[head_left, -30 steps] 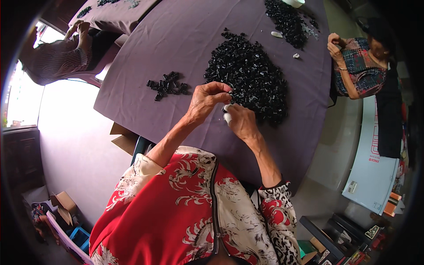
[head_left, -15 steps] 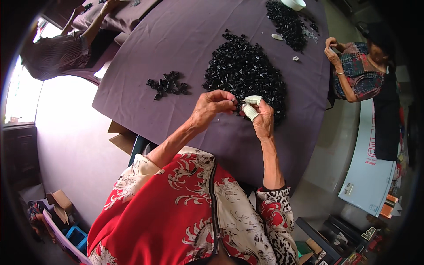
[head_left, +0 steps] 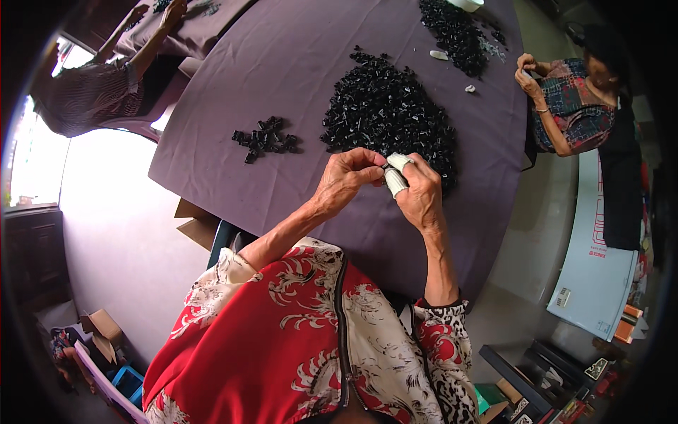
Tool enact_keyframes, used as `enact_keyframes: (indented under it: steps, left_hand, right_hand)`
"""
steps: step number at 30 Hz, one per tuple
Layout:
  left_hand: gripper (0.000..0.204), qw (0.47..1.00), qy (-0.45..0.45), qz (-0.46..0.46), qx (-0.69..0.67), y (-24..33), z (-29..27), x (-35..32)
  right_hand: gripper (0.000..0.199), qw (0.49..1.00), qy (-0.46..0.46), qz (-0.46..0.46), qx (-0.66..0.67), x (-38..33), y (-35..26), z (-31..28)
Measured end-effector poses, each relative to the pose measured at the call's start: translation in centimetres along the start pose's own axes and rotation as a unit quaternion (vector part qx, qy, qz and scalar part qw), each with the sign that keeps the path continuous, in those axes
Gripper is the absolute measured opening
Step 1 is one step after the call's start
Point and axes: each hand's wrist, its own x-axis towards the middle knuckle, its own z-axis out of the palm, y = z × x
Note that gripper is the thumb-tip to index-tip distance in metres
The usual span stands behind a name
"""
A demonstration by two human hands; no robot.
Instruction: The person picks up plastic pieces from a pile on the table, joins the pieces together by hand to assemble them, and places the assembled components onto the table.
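hands meet at the centre of the frame, just below the big heap of small black plastic parts on the round table with a purple cloth. the left hand has its fingers curled shut in a pinch, and the right hand, whose fingertips wear pale wrapped guards, closes toward it. something tiny seems to be held between the two pinches, but it is too small and too hidden to tell for certain; by its place it is likely one of the black pieces.

to the left of the heap, well apart from it, lies a small cluster of black pieces. judged from how things lie, that little group is the finished share and the large heap is what remains, so the work looks barely begun. a second dark pile sits in the upper right of the frame, near another person in a plaid top at the right edge. a third person in a striped top reaches over a neighbouring table in the upper left. cardboard boxes sit at lower left.
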Motion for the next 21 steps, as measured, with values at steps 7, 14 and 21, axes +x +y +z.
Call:
enact_keyframes:
  steps: [7,14,21]
  left_hand:
    - [0.014,1.0,0.019,-0.021,-0.004,0.2,0.6,0.2]
    - [0.016,0.999,0.02,0.005,0.027,0.1,1.2,0.2]
    - [0.016,1.0,0.016,0.01,-0.009,0.3,1.4,0.3]
  right_hand:
    - [0.016,0.838,0.079,0.288,0.457,-0.7,0.6,0.5]
    - [0.014,0.824,0.11,0.307,0.463,-1.0,0.1,1.5]
    - [0.016,0.854,0.098,0.306,0.408,-1.1,0.1,1.4]
